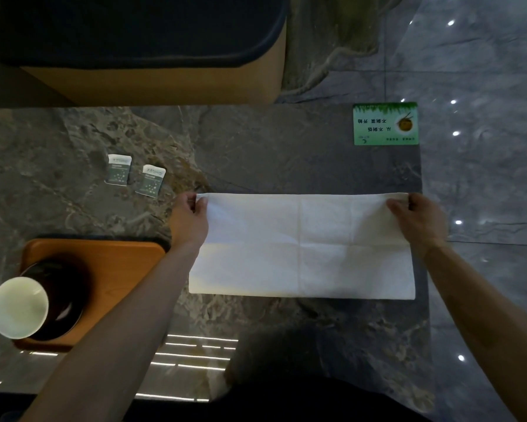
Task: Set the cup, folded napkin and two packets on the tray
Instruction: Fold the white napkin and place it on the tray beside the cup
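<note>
On the worktop (pixel 256 141), the napkin (pixel 301 248) lies right of the tray (pixel 128 263) holding the cup (pixel 18 307), with two packets (pixel 134 175) behind the tray.

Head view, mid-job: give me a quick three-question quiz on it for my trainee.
1. True or false: the pale round cup already stands on the orange wooden tray.
2. Where are the two small grey-green packets? A) on the tray B) on the marble table, beyond the tray C) under the napkin
3. What do the left hand and right hand pinch?

Key: 1 true, on a dark saucer; 2 B; 3 the far corners of the white paper napkin, not yet fully folded.
</note>
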`<state>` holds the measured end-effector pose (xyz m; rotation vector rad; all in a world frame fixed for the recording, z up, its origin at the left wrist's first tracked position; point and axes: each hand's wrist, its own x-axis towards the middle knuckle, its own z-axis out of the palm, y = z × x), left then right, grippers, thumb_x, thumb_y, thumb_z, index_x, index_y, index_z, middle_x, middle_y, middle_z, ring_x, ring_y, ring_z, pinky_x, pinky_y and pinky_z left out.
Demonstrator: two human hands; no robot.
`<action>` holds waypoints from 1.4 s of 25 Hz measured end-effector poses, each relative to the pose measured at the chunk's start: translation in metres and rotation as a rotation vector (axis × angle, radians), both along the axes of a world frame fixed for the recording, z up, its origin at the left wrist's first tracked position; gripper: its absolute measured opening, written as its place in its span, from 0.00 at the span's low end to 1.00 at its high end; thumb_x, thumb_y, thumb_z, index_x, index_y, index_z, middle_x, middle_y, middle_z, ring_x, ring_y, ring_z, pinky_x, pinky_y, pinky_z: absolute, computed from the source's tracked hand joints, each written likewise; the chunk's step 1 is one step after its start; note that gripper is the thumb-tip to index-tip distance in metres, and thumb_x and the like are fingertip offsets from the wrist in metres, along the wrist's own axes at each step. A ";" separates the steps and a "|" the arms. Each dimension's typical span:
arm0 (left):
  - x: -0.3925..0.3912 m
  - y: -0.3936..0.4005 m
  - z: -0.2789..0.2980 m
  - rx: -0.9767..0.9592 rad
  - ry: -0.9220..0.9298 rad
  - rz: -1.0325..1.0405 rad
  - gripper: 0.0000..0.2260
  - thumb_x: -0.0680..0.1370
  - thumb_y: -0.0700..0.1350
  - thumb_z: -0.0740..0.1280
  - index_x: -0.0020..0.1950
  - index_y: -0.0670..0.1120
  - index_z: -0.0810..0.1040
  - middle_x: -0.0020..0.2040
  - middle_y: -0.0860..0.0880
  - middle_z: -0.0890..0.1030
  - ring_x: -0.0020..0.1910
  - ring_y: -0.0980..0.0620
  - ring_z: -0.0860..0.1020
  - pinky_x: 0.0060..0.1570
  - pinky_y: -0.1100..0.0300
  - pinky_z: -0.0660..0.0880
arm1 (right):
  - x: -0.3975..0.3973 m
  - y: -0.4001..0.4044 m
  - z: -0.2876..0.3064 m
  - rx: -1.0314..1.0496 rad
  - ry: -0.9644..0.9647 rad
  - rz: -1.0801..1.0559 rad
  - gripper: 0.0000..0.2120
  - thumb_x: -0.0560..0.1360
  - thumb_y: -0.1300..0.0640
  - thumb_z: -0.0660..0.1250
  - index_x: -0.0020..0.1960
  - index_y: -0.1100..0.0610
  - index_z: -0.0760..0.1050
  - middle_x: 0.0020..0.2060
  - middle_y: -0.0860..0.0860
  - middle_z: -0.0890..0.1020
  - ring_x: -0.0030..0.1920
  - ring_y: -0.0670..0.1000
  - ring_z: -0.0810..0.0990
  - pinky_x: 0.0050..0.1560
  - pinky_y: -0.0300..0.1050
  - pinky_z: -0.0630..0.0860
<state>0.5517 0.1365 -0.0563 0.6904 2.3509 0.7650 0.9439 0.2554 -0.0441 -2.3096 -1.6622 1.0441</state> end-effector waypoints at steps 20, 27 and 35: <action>0.028 -0.020 0.021 -0.103 0.470 -0.358 0.10 0.79 0.44 0.63 0.60 0.45 0.74 0.61 0.41 0.75 0.60 0.38 0.72 0.55 0.43 0.71 | -0.015 -0.039 0.011 0.239 -0.313 0.269 0.25 0.75 0.46 0.67 0.68 0.52 0.65 0.66 0.58 0.70 0.64 0.61 0.69 0.61 0.60 0.71; 0.155 -0.044 -0.002 0.025 0.469 -0.820 0.18 0.82 0.51 0.55 0.71 0.49 0.69 0.74 0.46 0.68 0.76 0.46 0.61 0.74 0.44 0.60 | -0.090 -0.128 -0.007 0.259 -0.196 0.735 0.31 0.76 0.39 0.58 0.76 0.49 0.57 0.78 0.53 0.56 0.78 0.57 0.46 0.75 0.66 0.50; 0.168 -0.063 -0.037 -0.009 0.564 -0.903 0.23 0.83 0.50 0.55 0.77 0.46 0.60 0.79 0.45 0.59 0.79 0.46 0.51 0.74 0.39 0.55 | -0.090 -0.151 -0.028 0.285 -0.269 0.758 0.41 0.76 0.36 0.58 0.80 0.53 0.45 0.79 0.54 0.44 0.78 0.59 0.39 0.74 0.68 0.39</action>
